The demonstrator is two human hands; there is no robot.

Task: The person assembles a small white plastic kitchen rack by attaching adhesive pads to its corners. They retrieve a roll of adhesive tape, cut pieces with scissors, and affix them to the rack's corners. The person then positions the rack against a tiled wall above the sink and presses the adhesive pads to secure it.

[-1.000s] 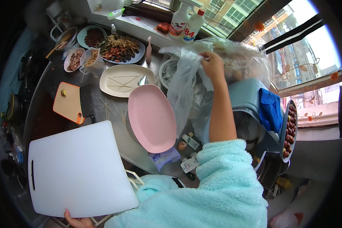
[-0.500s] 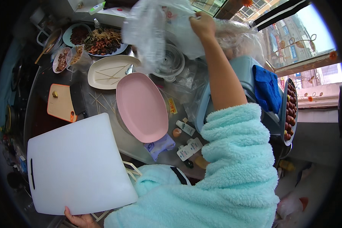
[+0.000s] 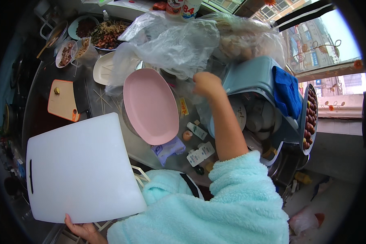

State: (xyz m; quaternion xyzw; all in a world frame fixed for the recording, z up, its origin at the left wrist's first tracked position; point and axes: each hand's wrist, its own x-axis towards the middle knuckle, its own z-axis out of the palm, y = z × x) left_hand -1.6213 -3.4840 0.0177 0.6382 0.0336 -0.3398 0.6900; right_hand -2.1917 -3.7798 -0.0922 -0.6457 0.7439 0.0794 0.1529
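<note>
My left hand (image 3: 84,231) grips the lower edge of a large white cutting board (image 3: 85,171), thumb on its face and the other fingers behind it. Its dark handle slot is at the left side. With fingers curled closed, my right hand (image 3: 207,84) is at the edge of a crumpled clear plastic bag (image 3: 171,40); the pinched part is mostly hidden. The bag spreads over the back of the counter, covering part of a cream oval dish (image 3: 103,69). Between my hands, a pink oval dish (image 3: 151,106) rests over another vessel.
Right of my arm, an open blue-grey bin (image 3: 248,75) holds bowls and carries a blue cloth (image 3: 288,87). A tray of round brown items (image 3: 310,118) stands beyond. At left are a small cutting board (image 3: 63,101), a dark cleaver (image 3: 82,95) and food plates (image 3: 106,38).
My right hand has come down and toward me from the back, and the raised plastic has sunk onto the counter. The bin's inside now shows. My left hand still holds the board.
</note>
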